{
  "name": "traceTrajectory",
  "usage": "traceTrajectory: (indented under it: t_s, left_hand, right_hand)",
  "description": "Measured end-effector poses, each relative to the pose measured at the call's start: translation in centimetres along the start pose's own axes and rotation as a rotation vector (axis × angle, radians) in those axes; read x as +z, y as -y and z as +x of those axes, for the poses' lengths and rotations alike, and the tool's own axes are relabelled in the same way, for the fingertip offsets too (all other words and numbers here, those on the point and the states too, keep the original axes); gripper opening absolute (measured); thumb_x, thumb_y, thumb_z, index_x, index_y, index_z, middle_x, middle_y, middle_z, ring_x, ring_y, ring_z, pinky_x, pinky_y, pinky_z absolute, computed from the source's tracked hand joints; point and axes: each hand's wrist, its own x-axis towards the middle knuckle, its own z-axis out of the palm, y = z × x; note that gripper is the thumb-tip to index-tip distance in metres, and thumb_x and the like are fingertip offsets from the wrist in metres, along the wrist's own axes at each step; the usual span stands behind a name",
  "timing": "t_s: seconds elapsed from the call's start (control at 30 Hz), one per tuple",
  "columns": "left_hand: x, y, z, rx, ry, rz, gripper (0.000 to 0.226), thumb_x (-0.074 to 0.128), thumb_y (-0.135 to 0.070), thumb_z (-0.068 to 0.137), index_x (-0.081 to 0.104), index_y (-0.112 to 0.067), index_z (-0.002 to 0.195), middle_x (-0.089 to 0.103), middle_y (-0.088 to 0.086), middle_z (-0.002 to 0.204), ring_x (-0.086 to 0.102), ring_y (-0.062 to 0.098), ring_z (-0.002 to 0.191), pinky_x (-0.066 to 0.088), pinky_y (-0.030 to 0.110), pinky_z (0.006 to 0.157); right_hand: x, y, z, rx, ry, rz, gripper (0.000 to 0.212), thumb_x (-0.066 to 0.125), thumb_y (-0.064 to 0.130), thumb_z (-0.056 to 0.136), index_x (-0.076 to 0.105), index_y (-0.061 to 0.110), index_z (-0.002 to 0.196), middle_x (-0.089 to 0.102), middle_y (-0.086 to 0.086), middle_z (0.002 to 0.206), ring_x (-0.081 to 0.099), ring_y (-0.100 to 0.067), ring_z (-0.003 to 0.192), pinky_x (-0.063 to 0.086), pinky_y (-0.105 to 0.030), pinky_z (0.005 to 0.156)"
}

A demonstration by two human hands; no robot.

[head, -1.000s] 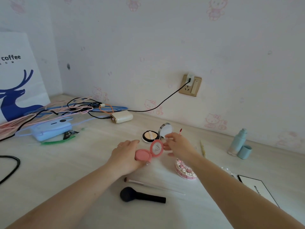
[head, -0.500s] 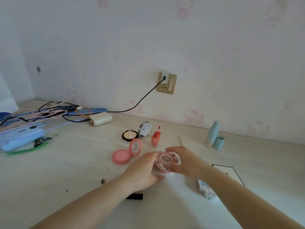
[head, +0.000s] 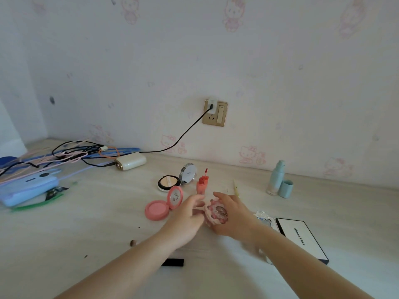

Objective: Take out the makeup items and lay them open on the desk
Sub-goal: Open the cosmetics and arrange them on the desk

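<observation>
Centre frame, the right hand (head: pixel 234 214) cups a round, scalloped pink case (head: pixel 216 213) — fingers curled around it — while the left hand (head: pixel 187 216) pinches its near edge. A glossy pink compact (head: pixel 163 203) lies open just left.

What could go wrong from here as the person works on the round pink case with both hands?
1. The right hand holds the round pink case above the desk while the left hand works at its edge; it could slip and drop.
2. The uncapped lip gloss tube stands upright just behind the hands; a knock could tip it.
3. The open pink blush compact lies beside the left hand and could get bumped.
</observation>
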Motion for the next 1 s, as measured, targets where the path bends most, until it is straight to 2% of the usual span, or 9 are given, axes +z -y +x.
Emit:
traceTrajectory:
  t_s: [0.07, 0.13, 0.27, 0.43, 0.53, 0.63, 0.77, 0.9, 1.0]
  left_hand:
    - [0.1, -0.4, -0.1, -0.122, -0.053, -0.310, 0.028, 0.048, -0.021, 0.095, 0.054, -0.031, 0.122, 0.060, -0.007, 0.125, 0.058, 0.007, 0.107, 0.051, 0.031, 0.092]
    - [0.3, -0.9, -0.4, -0.241, 0.017, -0.590, 0.024, 0.051, -0.031, 0.094, 0.062, -0.025, 0.115, 0.069, 0.001, 0.114, 0.064, 0.016, 0.103, 0.053, 0.042, 0.089]
    - [0.5, -1.7, -1.2, -0.371, 0.269, -0.883, 0.043, 0.052, -0.042, 0.090, 0.064, -0.012, 0.118, 0.064, 0.018, 0.121, 0.061, 0.027, 0.096, 0.057, 0.040, 0.073]
    - [0.1, -2.1, -1.7, -0.330, 0.366, -1.019, 0.054, 0.059, -0.043, 0.081, 0.059, -0.011, 0.125, 0.059, 0.018, 0.130, 0.059, 0.027, 0.102, 0.057, 0.038, 0.077]
    - [0.6, -2.4, -2.0, -0.263, 0.307, -1.026, 0.040, 0.057, -0.038, 0.088, 0.060, -0.021, 0.124, 0.062, 0.012, 0.127, 0.066, 0.023, 0.094, 0.056, 0.040, 0.082]
    - [1.3, -3.0, -2.4, -0.203, 0.250, -0.983, 0.031, 0.053, -0.040, 0.092, 0.062, -0.029, 0.120, 0.059, 0.008, 0.131, 0.063, 0.023, 0.098, 0.054, 0.042, 0.088]
    - [1.7, -3.5, -2.7, -0.167, 0.209, -0.980, 0.028, 0.051, -0.041, 0.094, 0.063, -0.031, 0.117, 0.062, 0.005, 0.127, 0.062, 0.022, 0.097, 0.053, 0.043, 0.090]
    - [1.9, -3.6, -2.8, -0.145, 0.203, -1.014, 0.027, 0.050, -0.038, 0.095, 0.062, -0.031, 0.118, 0.063, 0.006, 0.123, 0.062, 0.020, 0.093, 0.054, 0.037, 0.081]
    - [1.8, -3.2, -2.5, -0.160, 0.173, -1.093, 0.029, 0.048, -0.036, 0.096, 0.057, -0.037, 0.124, 0.061, 0.007, 0.125, 0.063, 0.024, 0.091, 0.055, 0.036, 0.076]
  right_hand:
    - [-0.7, 0.2, -0.8, -0.052, -0.034, 0.102, 0.089, 0.074, 0.027, 0.070, 0.024, 0.035, 0.143, 0.031, 0.002, 0.131, 0.045, -0.018, 0.123, 0.038, -0.022, 0.102]
    - [-1.4, 0.6, -1.9, -0.132, -0.051, 0.180, 0.088, 0.075, 0.022, 0.070, 0.023, 0.045, 0.137, 0.028, 0.008, 0.124, 0.048, -0.012, 0.117, 0.041, -0.015, 0.095]
    - [-2.3, 1.3, -3.8, -0.220, -0.001, 0.331, 0.088, 0.073, 0.017, 0.070, 0.019, 0.061, 0.124, 0.030, 0.012, 0.129, 0.048, 0.000, 0.116, 0.044, -0.011, 0.090]
    - [-2.5, 1.6, -4.5, -0.252, 0.014, 0.439, 0.084, 0.072, 0.014, 0.072, 0.024, 0.059, 0.125, 0.032, 0.010, 0.134, 0.046, 0.007, 0.118, 0.043, -0.005, 0.085]
    - [-2.6, 2.1, -4.2, -0.214, -0.040, 0.507, 0.064, 0.069, 0.028, 0.080, 0.031, 0.064, 0.117, 0.040, 0.016, 0.131, 0.045, 0.019, 0.111, 0.044, -0.007, 0.083]
    - [-3.0, 2.6, -3.7, -0.141, -0.063, 0.452, 0.041, 0.062, 0.038, 0.085, 0.037, 0.063, 0.106, 0.048, 0.015, 0.126, 0.047, 0.013, 0.107, 0.036, -0.015, 0.092]
    - [-3.0, 2.7, -3.5, -0.105, -0.085, 0.358, 0.042, 0.057, 0.040, 0.088, 0.043, 0.045, 0.127, 0.054, 0.011, 0.121, 0.052, 0.000, 0.111, 0.039, -0.017, 0.090]
    - [-2.7, 2.6, -3.6, -0.117, -0.077, 0.299, 0.047, 0.048, 0.044, 0.091, 0.036, 0.043, 0.137, 0.048, 0.011, 0.129, 0.046, -0.005, 0.120, 0.035, -0.022, 0.096]
    - [-2.8, 2.8, -3.7, -0.106, -0.092, 0.408, 0.036, 0.039, 0.042, 0.097, 0.044, 0.036, 0.132, 0.054, 0.015, 0.104, 0.051, 0.003, 0.099, 0.037, -0.021, 0.088]
